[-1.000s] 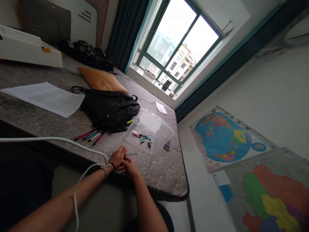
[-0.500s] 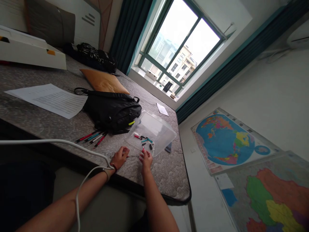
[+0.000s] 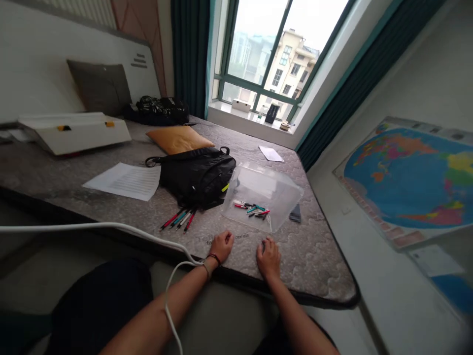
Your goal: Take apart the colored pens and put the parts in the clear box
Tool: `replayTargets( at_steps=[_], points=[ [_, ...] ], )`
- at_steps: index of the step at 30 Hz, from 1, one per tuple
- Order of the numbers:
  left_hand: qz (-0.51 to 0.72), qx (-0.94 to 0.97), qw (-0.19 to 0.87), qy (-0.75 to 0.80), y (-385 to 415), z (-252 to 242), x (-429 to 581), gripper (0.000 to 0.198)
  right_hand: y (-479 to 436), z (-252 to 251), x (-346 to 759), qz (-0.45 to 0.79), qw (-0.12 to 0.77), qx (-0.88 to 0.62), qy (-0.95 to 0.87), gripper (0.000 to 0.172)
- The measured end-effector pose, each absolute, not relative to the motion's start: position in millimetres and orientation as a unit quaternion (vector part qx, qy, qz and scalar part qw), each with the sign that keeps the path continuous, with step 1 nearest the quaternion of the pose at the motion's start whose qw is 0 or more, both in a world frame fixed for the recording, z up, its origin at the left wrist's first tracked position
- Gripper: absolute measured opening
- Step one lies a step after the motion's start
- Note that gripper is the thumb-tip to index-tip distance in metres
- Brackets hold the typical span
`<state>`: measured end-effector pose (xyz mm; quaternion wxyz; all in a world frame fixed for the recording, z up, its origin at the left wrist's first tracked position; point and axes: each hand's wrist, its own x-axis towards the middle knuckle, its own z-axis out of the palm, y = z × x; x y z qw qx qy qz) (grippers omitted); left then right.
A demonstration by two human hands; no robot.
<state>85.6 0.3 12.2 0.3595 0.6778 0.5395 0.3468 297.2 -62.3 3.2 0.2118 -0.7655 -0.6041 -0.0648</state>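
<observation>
My left hand (image 3: 222, 246) rests on the mattress edge with its fingers curled in and nothing seen in them. To its right, my right hand (image 3: 269, 256) lies on the mattress, fingers bent and closed. A dark spot shows between its thumb and forefinger; whether that is an object or shadow, I cannot tell. Just beyond both hands stands a clear plastic box (image 3: 286, 187). Several pens (image 3: 254, 209), red, teal, black and white, lie loosely inside it. Left of my left hand, more pens (image 3: 179, 218) are fanned out on the mattress by a black backpack (image 3: 195, 175).
Printed paper (image 3: 125, 181), a brown envelope (image 3: 179, 139) and a white case (image 3: 81, 133) lie further left on the mattress (image 3: 318, 261). A small white sheet (image 3: 271, 154) is behind the box. A white cable (image 3: 111, 226) crosses in front, near my left wrist.
My right hand has drawn back from the box's near edge and come down onto the mattress. A red pen now lies among those in the box. The view has turned left.
</observation>
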Motion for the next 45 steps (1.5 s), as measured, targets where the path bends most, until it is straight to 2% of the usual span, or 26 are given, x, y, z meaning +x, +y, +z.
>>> replayTargets(
  at_steps=[3,9,11,13,16,18,23,30,33,36,39,45],
  points=[
    [0.303,0.707,0.356,0.531,0,14,83,0.032,-59,2,299,-0.065,0.210,-0.778,-0.588,0.032],
    [0.201,0.811,0.361,0.415,3,29,51,0.024,-60,3,299,-0.068,0.207,-0.788,-0.576,0.030],
    [0.169,0.838,0.323,0.407,8,37,31,0.022,-61,5,300,-0.066,0.207,-0.791,-0.572,0.031],
    [0.152,0.855,0.259,0.423,19,45,7,0.028,-61,5,301,-0.061,0.210,-0.793,-0.569,0.032],
    [0.154,0.821,0.137,0.533,43,52,-29,0.034,-62,5,302,-0.054,0.217,-0.794,-0.565,0.034],
    [0.138,0.783,0.105,0.597,60,54,-46,0.030,-62,4,302,-0.053,0.224,-0.795,-0.561,0.035],
    [0.013,0.744,0.107,0.659,78,50,-60,0.026,-62,4,301,-0.047,0.233,-0.800,-0.552,0.038],
    [-0.025,0.749,0.106,0.653,88,44,-56,0.026,-62,3,301,-0.033,0.236,-0.802,-0.547,0.038],
    [-0.048,0.755,0.121,0.643,95,46,-54,0.020,-62,4,301,-0.030,0.240,-0.803,-0.545,0.039],
    [-0.034,0.784,0.154,0.600,88,47,-43,0.013,-62,6,301,-0.027,0.241,-0.802,-0.546,0.038],
    [0.036,0.837,0.208,0.505,67,44,-20,0.012,-62,8,300,-0.025,0.240,-0.803,-0.544,0.033],
    [0.192,0.844,0.260,0.428,23,19,43,0.027,-62,9,300,-0.048,0.242,-0.796,-0.553,0.029]
  ],
)
